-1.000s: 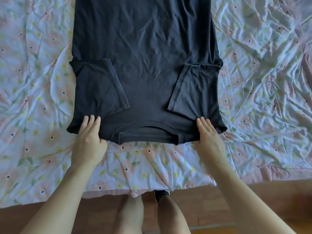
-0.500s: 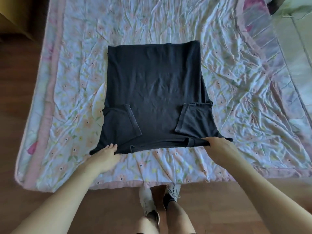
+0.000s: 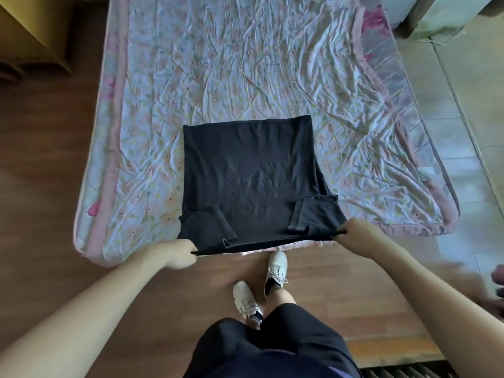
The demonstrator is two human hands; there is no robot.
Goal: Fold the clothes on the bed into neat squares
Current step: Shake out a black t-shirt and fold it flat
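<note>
A: Where is the black T-shirt (image 3: 251,184)?

B: On the bed (image 3: 245,64), lying at the middle of the near edge. Most of it is flat on the crumpled floral sheet (image 3: 272,77); only the nearest edge is lifted off it.

A: Which way does it point?

B: Its long axis runs from the near edge of the bed toward the far edge. The neck end is nearest the person, and the straight edge at the other end faces the far edge. It reaches to around the middle of the bed.

A: And the sleeves?

B: Both are folded inward onto the body of the shirt. The left sleeve (image 3: 207,225) sits by the near left corner of the shirt, the right sleeve (image 3: 313,211) by the near right corner, each with its hem angled toward the centre.

A: What about the grip on each side?

B: The left hand (image 3: 177,253) has its fingers curled round the near left corner of the shirt and pinches the cloth. The right hand (image 3: 357,233) does the same at the near right corner. The edge between them is pulled taut and hangs just past the near edge of the bed.

A: Anything else in view?

B: The person stands on the wooden floor (image 3: 54,214) at the near edge, in white sneakers (image 3: 275,266) and dark shorts (image 3: 272,347). A wooden cabinet (image 3: 32,34) stands beyond the far left corner of the bed.
</note>
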